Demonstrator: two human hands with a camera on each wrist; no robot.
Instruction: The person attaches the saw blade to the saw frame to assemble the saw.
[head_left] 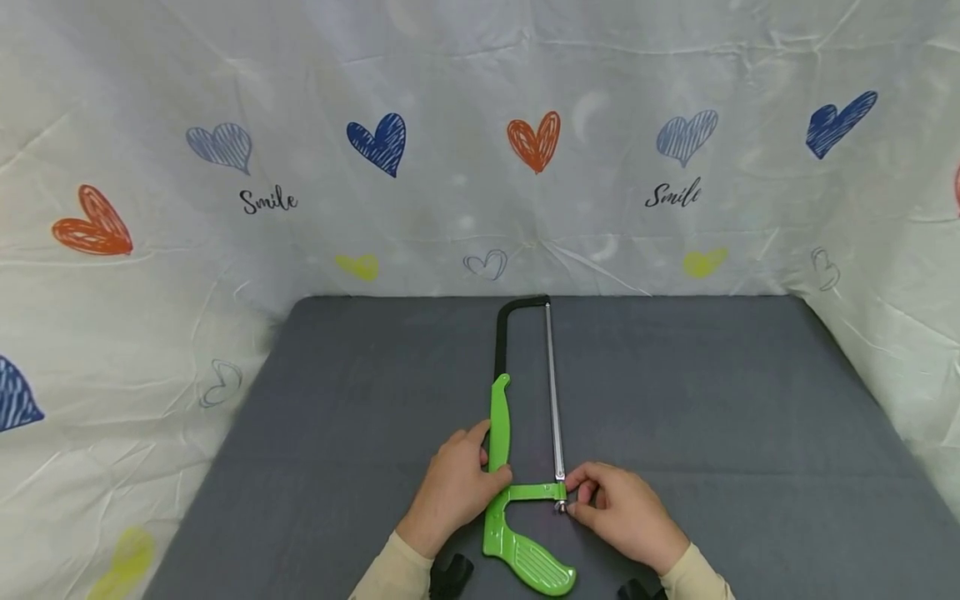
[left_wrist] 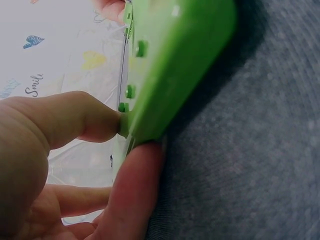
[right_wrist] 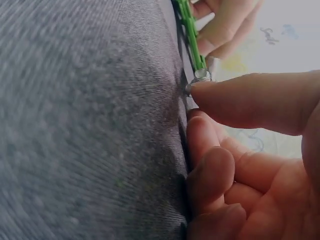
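Note:
A hacksaw [head_left: 500,417] with a green frame and handle and a black front bow lies on the grey table, its blade side to the right. My left hand [head_left: 459,487] holds the green frame between thumb and fingers, just above the crossbar; the left wrist view shows the thumb on the upper face and a fingertip [left_wrist: 142,160] at the edge. At the near end of the silver blade [head_left: 555,392] sits a small metal wing nut [head_left: 560,506]. My right hand [head_left: 626,512] pinches at this nut, its thumb [right_wrist: 225,100] on the metal and the other fingers curled below.
Grey cloth covers the table [head_left: 712,392]. Behind and beside it hangs a white sheet [head_left: 450,75] printed with hearts and the word Smile. Black wrist straps [head_left: 452,575] show at the lower edge, below the cream sleeves.

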